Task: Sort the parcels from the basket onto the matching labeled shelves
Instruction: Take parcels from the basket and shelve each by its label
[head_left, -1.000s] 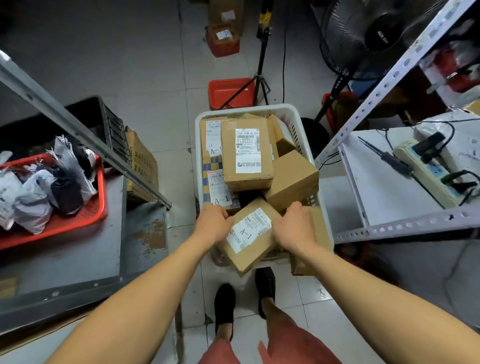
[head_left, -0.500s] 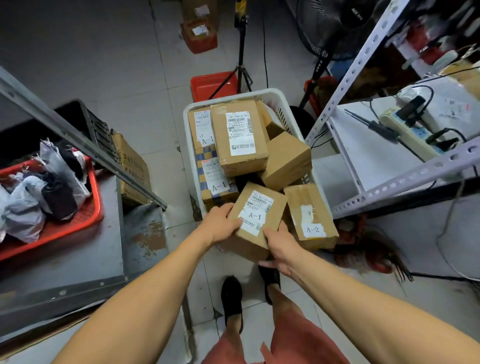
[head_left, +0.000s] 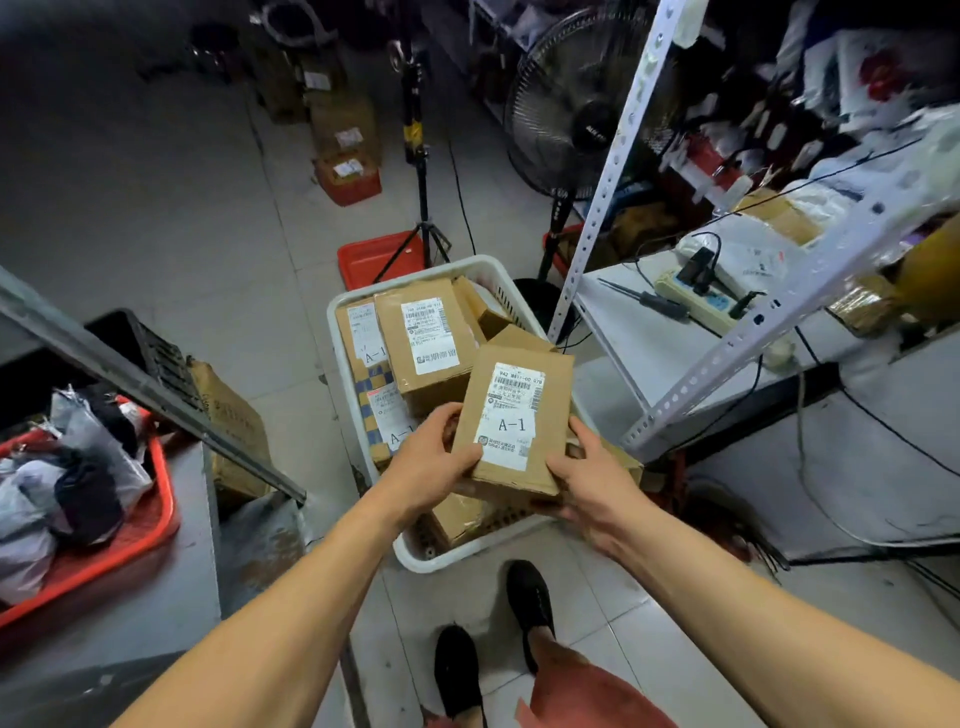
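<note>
Cardboard parcel (head_left: 511, 423) marked "A-1", label number partly readable "942 ... 078", held above basket (head_left: 415, 270) near edge at 6 o'clock. Left hand (head_left: 431, 467) grips left edge, fingers curled; right hand (head_left: 592, 480) cups lower right corner. Basket parcels at 11 o'clock also read "A-1". Versus half second ago: parcel lifted higher, turned upright.

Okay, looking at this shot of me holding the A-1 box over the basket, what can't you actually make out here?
All in the head view:
- Shelf labels: none readable; the right shelf is blurred toward the edge.
- Fine print on the A-1 box: too small.
- Parcels low in the basket: hidden by the box, left hand and right hand.
- Red tray: cut off by the left edge.
</note>
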